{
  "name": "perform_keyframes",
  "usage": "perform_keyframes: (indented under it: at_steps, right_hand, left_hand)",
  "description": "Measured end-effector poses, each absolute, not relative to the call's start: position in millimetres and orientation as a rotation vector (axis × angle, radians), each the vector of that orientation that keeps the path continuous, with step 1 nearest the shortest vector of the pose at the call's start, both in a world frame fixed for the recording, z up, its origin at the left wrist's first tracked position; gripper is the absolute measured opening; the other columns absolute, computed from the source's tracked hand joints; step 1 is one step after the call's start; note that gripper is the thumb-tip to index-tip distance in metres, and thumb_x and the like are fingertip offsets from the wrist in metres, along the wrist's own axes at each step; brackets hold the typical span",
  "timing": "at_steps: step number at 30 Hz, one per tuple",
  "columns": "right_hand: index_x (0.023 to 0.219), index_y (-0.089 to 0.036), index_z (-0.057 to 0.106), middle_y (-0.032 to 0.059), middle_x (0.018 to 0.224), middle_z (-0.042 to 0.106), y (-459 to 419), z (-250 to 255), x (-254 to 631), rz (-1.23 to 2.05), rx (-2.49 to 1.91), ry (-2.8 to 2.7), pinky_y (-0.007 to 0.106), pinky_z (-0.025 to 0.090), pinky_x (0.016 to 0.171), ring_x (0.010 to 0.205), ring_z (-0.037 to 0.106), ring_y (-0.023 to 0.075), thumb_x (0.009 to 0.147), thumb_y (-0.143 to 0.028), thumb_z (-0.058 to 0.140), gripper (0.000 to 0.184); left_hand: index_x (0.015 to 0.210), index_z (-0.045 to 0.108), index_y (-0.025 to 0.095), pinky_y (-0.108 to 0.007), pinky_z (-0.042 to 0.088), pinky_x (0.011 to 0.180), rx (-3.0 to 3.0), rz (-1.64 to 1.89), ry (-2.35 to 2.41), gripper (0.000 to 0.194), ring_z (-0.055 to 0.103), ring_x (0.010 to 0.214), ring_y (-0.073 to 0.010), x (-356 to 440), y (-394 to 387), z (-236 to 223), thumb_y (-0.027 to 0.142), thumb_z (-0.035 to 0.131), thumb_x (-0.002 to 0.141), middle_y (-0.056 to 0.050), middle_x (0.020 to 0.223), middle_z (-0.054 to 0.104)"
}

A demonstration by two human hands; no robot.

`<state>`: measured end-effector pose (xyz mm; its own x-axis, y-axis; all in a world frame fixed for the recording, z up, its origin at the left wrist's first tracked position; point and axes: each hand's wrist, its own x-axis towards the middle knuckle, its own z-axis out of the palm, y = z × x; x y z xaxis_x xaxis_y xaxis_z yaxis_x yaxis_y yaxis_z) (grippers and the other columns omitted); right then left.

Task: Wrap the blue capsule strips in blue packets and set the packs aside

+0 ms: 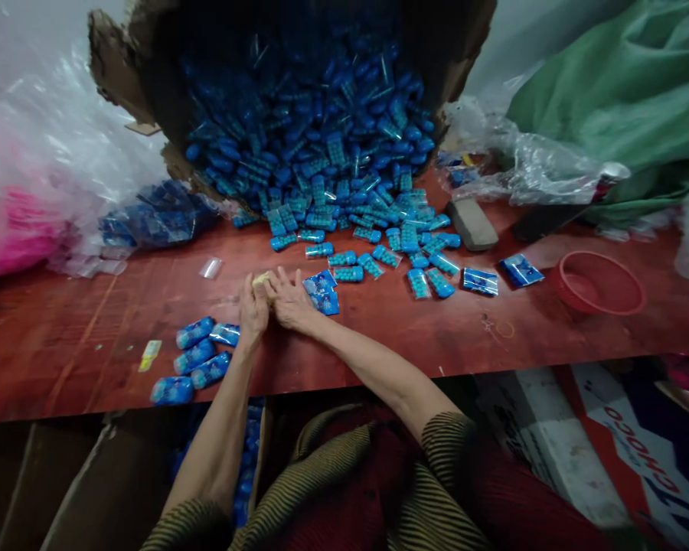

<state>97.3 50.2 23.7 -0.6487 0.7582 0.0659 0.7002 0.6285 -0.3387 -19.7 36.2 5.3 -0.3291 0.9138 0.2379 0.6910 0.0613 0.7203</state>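
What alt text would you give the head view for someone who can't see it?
Two bare hands, the left hand and right hand, meet over a small yellowish item on a red wooden table. Behind them, blue packets spill from a tipped cardboard box; a red bowl sits at right.

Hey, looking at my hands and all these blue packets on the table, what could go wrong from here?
The tipped cardboard box spills a heap of blue packets toward your left hand and right hand; more may slide down and bury your spot. The filled packets lie close to the table edge and could drop off.
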Motion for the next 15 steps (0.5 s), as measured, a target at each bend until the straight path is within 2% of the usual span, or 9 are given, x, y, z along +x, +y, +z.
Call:
perform_keyframes:
  at_steps: [3, 7, 9, 12, 15]
  right_hand:
    - [0.138, -0.013, 0.036, 0.0188, 0.15, 0.025, 43, 14, 95, 0.425, -1.18, -2.669, 0.063, 0.014, 0.106, 0.139, 0.02, 0.0327, 0.09, -0.017, 0.04, 0.048]
    - [0.131, -0.013, 0.047, 0.0171, 0.147, 0.033, 25, 18, 137, 0.412, -0.97, -2.736, 0.06, 0.02, 0.107, 0.138, 0.021, 0.034, 0.088, -0.03, 0.051, 0.046]
    - [0.134, -0.017, 0.044, 0.0143, 0.147, 0.035, 22, 21, 166, 0.404, -1.058, -2.699, 0.06, 0.022, 0.107, 0.138, 0.022, 0.0329, 0.089, -0.034, 0.05, 0.048]
    - [0.138, -0.012, 0.039, 0.0171, 0.148, 0.033, 21, 15, 201, 0.384, -1.361, -2.615, 0.062, 0.021, 0.106, 0.139, 0.021, 0.0348, 0.09, -0.038, 0.047, 0.055]
    - [0.141, -0.008, 0.033, 0.02, 0.149, 0.029, 13, 2, 222, 0.362, -1.384, -2.658, 0.065, 0.017, 0.105, 0.139, 0.018, 0.0376, 0.088, -0.047, 0.047, 0.067]
  left_hand:
    - [0.125, 0.052, 0.012, -0.048, 0.021, 0.11, 1.783, 1.0, 2.042, 0.058, 0.037, 0.131, -0.0263, -15, 43, -12, 0.045, 0.019, 0.091, -0.017, 0.132, 0.052]
    - [0.128, 0.051, 0.012, -0.052, 0.017, 0.111, 1.858, 0.852, 2.109, 0.055, 0.023, 0.138, -0.0295, -9, 22, -18, 0.043, 0.024, 0.091, -0.016, 0.142, 0.042]
    - [0.13, 0.049, 0.009, -0.053, 0.017, 0.11, 1.835, 0.765, 2.182, 0.057, 0.019, 0.139, -0.0333, -6, 13, -15, 0.045, 0.033, 0.088, -0.019, 0.145, 0.036]
    - [0.13, 0.048, 0.007, -0.053, 0.017, 0.11, 1.818, 0.656, 2.241, 0.058, 0.019, 0.139, -0.0361, 0, 7, -7, 0.043, 0.04, 0.085, -0.022, 0.146, 0.034]
    - [0.13, 0.048, 0.006, -0.055, 0.02, 0.108, 1.778, 0.644, 2.294, 0.057, 0.02, 0.138, -0.0379, 13, -5, -1, 0.041, 0.042, 0.085, -0.024, 0.145, 0.033]
